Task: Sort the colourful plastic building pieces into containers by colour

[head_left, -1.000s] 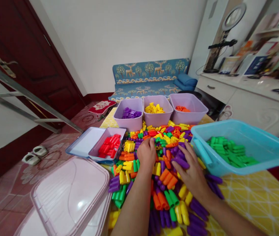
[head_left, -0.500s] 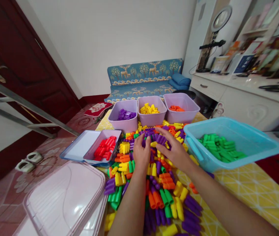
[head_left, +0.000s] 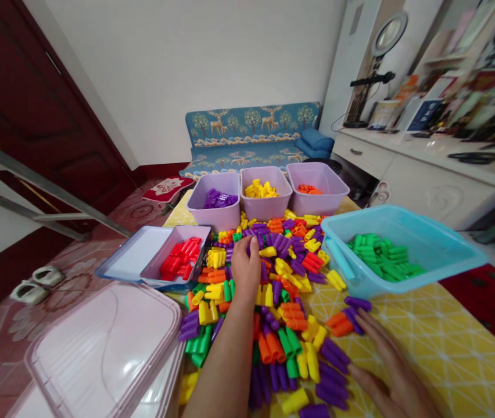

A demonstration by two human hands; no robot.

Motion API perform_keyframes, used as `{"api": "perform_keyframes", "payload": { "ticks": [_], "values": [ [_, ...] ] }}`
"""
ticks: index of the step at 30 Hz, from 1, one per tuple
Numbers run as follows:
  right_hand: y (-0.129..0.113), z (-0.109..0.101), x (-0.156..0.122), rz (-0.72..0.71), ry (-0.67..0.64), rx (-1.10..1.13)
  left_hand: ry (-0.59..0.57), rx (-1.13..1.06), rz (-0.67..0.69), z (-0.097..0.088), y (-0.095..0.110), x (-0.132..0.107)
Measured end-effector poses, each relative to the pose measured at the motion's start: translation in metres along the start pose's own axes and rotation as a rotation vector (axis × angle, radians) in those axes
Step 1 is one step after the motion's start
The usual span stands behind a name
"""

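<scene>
A heap of plastic bullet-shaped pieces in purple, yellow, orange, green and red covers the middle of the table. My left hand point(head_left: 246, 271) is in the far part of this heap, fingers curled down among purple pieces point(head_left: 279, 245). Whatever its fingertips close on is hidden. Slightly blurred at the lower right, my right hand point(head_left: 393, 371) is open, fingers apart, holding nothing. Its fingertips are beside a purple piece point(head_left: 354, 320) and some orange pieces point(head_left: 340, 324) on the yellow tablecloth point(head_left: 439, 342).
Three lilac bins stand at the back, with purple point(head_left: 193, 200), yellow point(head_left: 266, 204) and orange pieces point(head_left: 317, 203). A blue basin point(head_left: 443, 247) at right holds green pieces; a tray point(head_left: 154, 270) at left holds red ones. Pale lids point(head_left: 108, 342) lie at front left.
My right hand has moved from the middle of the heap toward the near right, beside the loose purple and orange pieces. My left hand stays in the heap. The view has shifted slightly.
</scene>
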State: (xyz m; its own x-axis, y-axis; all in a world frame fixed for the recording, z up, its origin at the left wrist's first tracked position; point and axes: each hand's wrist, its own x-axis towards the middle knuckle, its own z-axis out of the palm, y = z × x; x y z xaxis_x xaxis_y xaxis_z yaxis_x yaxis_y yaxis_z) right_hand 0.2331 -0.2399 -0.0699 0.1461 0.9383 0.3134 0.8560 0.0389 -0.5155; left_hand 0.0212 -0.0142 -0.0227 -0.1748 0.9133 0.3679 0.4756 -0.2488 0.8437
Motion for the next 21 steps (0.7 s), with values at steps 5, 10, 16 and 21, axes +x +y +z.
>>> {"api": "perform_keyframes", "payload": {
  "ticks": [5, 10, 16, 21],
  "values": [
    [-0.041, 0.040, 0.060, -0.039, 0.021, 0.181, 0.018, -0.014, -0.044, -0.001, -0.004, 0.001],
    [-0.059, 0.064, 0.135, -0.001, 0.042, 0.384, -0.009, -0.080, -0.057, -0.003, -0.001, -0.001],
    [-0.093, 0.056, 0.187, -0.168, -0.140, 0.511, -0.055, -0.149, -0.115, -0.005, 0.002, -0.001],
    [-0.116, 0.029, 0.158, -0.391, -0.268, 0.355, 0.030, -0.300, -0.153, -0.009, 0.003, 0.003]
  ]
}}
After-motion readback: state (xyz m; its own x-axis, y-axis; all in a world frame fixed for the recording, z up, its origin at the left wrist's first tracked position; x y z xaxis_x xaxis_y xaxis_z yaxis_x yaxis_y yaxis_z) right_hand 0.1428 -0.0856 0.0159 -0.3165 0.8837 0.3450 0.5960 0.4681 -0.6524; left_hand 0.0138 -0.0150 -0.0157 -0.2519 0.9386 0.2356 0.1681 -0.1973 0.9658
